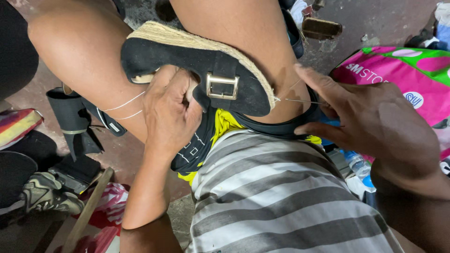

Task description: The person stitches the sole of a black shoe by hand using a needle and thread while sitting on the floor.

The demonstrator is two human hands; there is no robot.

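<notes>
Concrete floor strewn with shoes: wedged between the knees to steady it, a black sandal (197,61) is gripped by the left hand (171,112); at three o'clock, the right hand (375,126) pinches a needle (302,100), thread (123,104) trailing.

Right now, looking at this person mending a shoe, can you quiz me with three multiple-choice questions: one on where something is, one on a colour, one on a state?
1. Where does the shoe rest?
A. On the floor
B. Across the person's knees
C. Inside the pink bag

2. What colour is the buckle on the strap?
A. Gold
B. Red
C. Blue

3. How does the needle stand?
A. Lying loose on the floor
B. Stuck into the striped shirt
C. Held by the right hand, its tip at the woven sole edge

Answers: 1 B, the left hand steadies it between the bare knees. 2 A, the metal shines gold on black. 3 C, the fingers pinch it at the sole's edge.
</notes>
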